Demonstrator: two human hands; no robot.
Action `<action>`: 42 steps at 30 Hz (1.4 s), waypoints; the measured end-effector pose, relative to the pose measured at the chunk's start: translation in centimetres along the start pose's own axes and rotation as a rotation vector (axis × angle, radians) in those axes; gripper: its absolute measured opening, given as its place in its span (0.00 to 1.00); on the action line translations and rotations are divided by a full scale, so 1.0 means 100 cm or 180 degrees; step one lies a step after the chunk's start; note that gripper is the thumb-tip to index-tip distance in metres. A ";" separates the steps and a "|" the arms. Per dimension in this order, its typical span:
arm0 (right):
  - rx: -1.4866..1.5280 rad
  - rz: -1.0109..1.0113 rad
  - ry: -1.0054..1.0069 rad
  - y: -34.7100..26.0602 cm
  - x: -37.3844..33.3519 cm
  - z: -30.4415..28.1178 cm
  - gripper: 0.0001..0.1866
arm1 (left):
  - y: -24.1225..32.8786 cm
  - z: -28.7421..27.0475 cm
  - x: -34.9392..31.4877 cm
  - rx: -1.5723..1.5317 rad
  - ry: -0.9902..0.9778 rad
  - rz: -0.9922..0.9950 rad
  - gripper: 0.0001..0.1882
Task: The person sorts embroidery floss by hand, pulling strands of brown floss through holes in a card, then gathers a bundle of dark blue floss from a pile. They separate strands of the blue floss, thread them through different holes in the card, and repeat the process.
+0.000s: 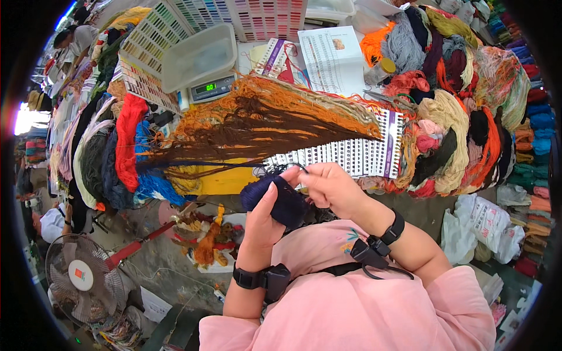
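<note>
Yarn-heaped table (222, 182) behind; left hand (263, 219) grips a navy skein (281, 202), right hand (329, 186) pinches its strand (297, 167).

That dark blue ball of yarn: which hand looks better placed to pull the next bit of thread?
Probably the right hand: it already pinches the thin strand above the dark blue yarn ball, while the left hand cups the ball.

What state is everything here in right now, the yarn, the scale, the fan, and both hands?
left hand: closed around the navy yarn ball
right hand: pinching a dark strand above the ball
navy yarn ball: wound, held up off the table
scale: switched on, green display lit, clear tray on top
fan: standing on the floor; spinning or not, cannot tell
brown and orange yarn bundle: lying loose across the table
</note>
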State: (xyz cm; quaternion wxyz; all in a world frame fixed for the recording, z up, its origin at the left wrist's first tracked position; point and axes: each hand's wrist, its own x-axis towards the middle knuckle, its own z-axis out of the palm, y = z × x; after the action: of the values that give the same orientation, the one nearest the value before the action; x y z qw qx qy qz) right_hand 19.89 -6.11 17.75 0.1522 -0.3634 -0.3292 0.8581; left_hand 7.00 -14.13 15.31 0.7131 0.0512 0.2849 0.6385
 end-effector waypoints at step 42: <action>-0.0052 -0.0170 0.0237 0.004 0.012 0.021 0.07 | 0.021 -0.022 0.012 0.0033 -0.0017 -0.0157 0.09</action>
State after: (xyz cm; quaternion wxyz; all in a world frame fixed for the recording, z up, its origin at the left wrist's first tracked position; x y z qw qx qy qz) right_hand 17.52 -6.80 17.94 0.1842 -0.3874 -0.3399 0.8369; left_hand 4.14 -13.24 13.93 0.7291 0.0496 0.2875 0.6191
